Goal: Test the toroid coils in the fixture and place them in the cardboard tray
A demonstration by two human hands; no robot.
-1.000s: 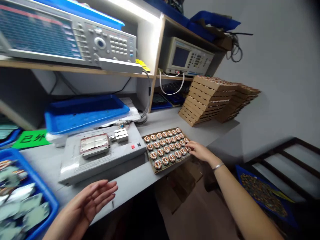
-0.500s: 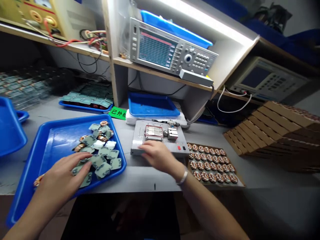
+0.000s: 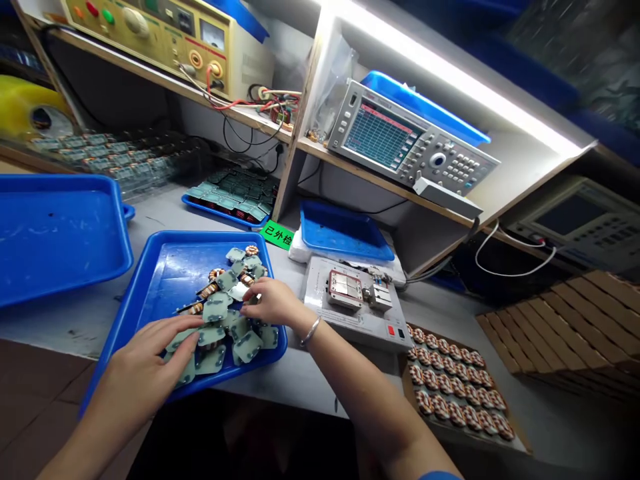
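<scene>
My left hand (image 3: 150, 353) rests over the near left part of a blue tray (image 3: 167, 250), its thumb and fingers apart around loose components. These are toroidal coils with copper windings on pale green square plates (image 3: 249, 347), heaped mostly plate side up. A few show their copper coil (image 3: 216, 274). My right hand (image 3: 275, 303) reaches into the same heap from the right, thumb and index finger apart beside a pale plate (image 3: 238, 291). No component is clearly gripped in either hand. Right of the tray stands a grey test fixture (image 3: 320, 293) with a metal plate block (image 3: 345, 287) on top.
A cardboard tray of coils in rows (image 3: 450, 380) lies at right, near stacked cardboard trays (image 3: 560, 320). Another blue tray (image 3: 60, 233) is at left. A meter with a screen (image 3: 385, 137) sits on the shelf. Behind lie a tray of green plates (image 3: 235, 193) and a green sign (image 3: 277, 235).
My right hand has moved left from the test fixture into the heap of coils. My left hand stays over the tray. The view has swung left and tilted.
</scene>
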